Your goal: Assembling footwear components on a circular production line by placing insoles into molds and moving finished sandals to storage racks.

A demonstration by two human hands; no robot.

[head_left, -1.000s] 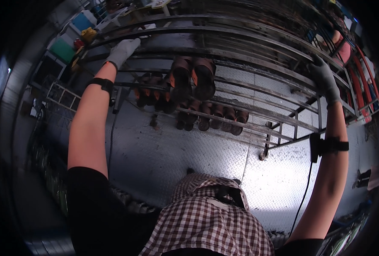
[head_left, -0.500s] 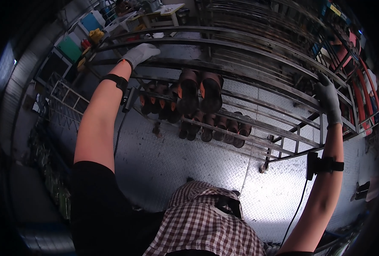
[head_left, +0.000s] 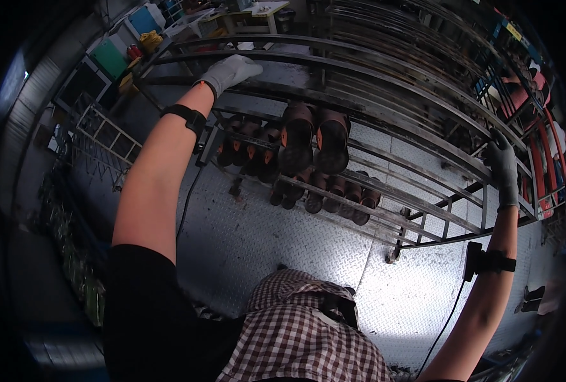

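Observation:
A long metal rack (head_left: 417,132) of several dark rails stretches across in front of me. My left hand (head_left: 233,71), in a pale grey glove, is closed over its upper rail at the left. At the right end my right hand (head_left: 502,167), in a darker grey glove, grips the rack's frame; its fingertips are partly hidden. Between my hands, a pair of dark shoes (head_left: 297,140) with orange inner patches rests on the rack, toes toward me. More dark shoes (head_left: 251,143) stand to their left, and another row of shoes (head_left: 337,194) sits on a lower level.
Patterned metal floor plates (head_left: 417,293) lie below the rack. A ladder-like metal frame (head_left: 108,135) stands to the left. Further racks reach back behind this one. At the far right a person in pink (head_left: 537,88) is near red rails (head_left: 540,159). A pale table (head_left: 267,9) stands far back.
The rack, its shoes and both my hands appear slightly farther right in the view. Both hands keep their places on the rack, and the shoes stay on it.

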